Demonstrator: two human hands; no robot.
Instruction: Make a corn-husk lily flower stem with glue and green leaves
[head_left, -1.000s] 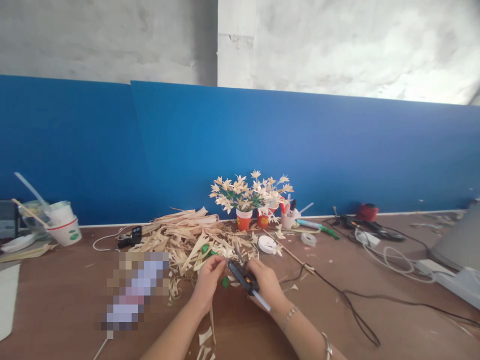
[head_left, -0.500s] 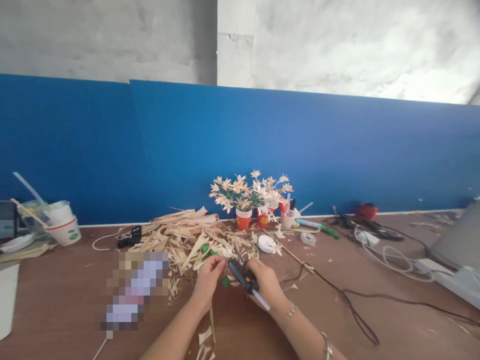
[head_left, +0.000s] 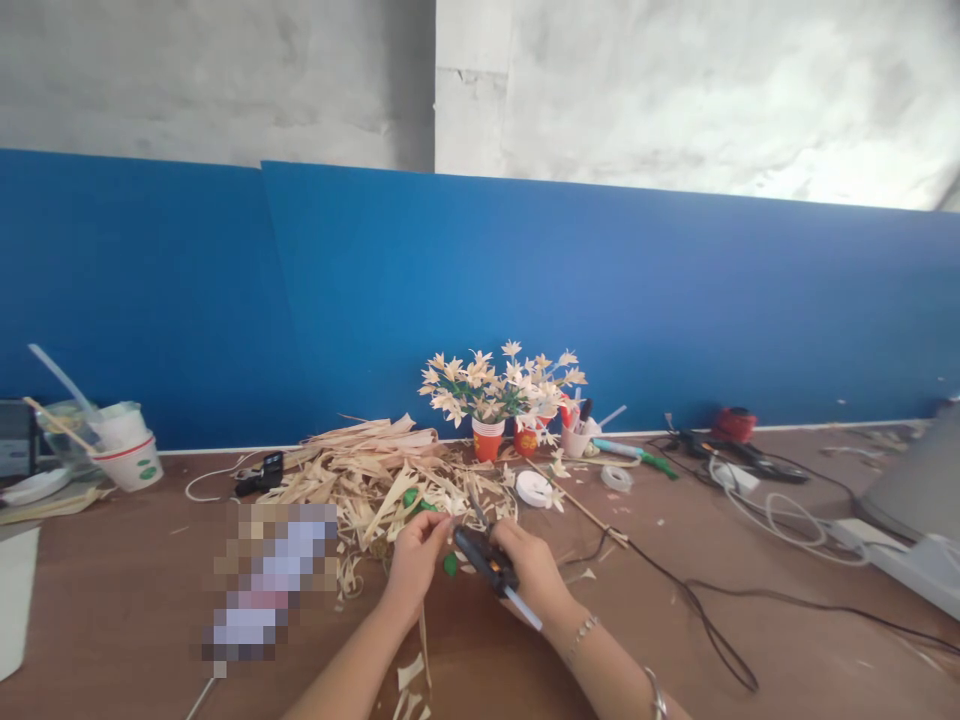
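Observation:
My right hand (head_left: 534,570) is wrapped round a black hot glue gun (head_left: 486,562), with a pale glue stick (head_left: 523,608) poking out of its rear. The gun's nozzle end is close to the fingertips of my left hand (head_left: 417,556). Thumb and forefinger of that left hand are pinched together; what they hold is too small to make out. Just beyond both hands lies a heap of dried, straw-coloured husk strips (head_left: 360,470). A small green piece (head_left: 450,564) shows between the hands.
Paper cups (head_left: 487,440) with pale husk flowers (head_left: 480,378) stand by the blue partition (head_left: 525,270). A white tape roll (head_left: 533,488) lies nearby. A black cable (head_left: 705,620) crosses the right of the table. At left are a pixelated object (head_left: 270,585) and a white cup (head_left: 129,465).
The glue gun has tilted slightly, its rear end shifting a little down and to the right. My left hand stays pinched in nearly the same place.

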